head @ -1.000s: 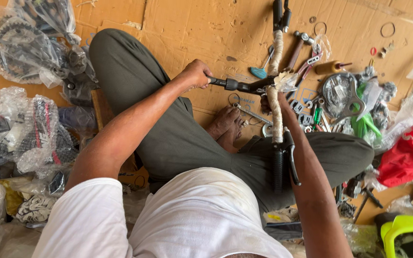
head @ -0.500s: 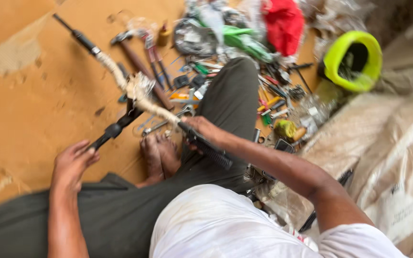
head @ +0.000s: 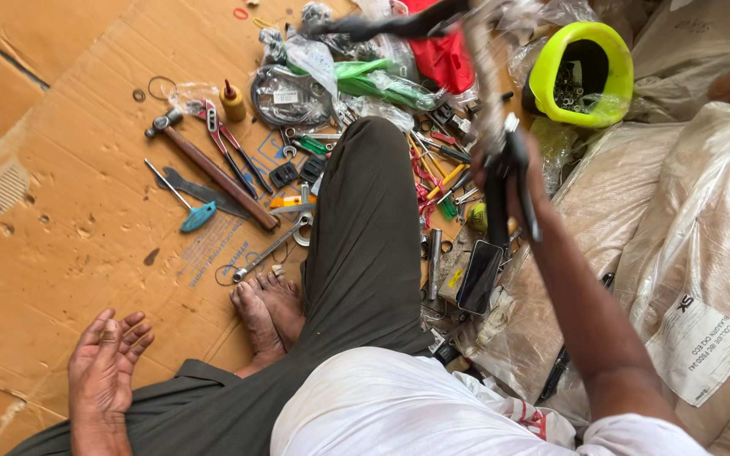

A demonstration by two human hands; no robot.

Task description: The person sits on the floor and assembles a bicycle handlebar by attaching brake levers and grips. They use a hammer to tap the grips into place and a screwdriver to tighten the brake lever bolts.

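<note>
Handlebar (head: 492, 93) now lifted rightward, right hand (head: 509, 181) clenched around it; left hand (head: 107, 363) released, splayed; one hammer (head: 213, 173).

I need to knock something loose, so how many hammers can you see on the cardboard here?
1: a hammer with a brown handle lies on the cardboard, left of the outstretched leg, beside red-handled pliers. More could be hidden in the tool pile.

Your right hand (head: 509, 181) is gripping a matt black handlebar (head: 500, 127) in crinkled clear plastic wrap; your left hand (head: 107, 363) is resting on rough, matt cardboard (head: 61, 169).
</note>
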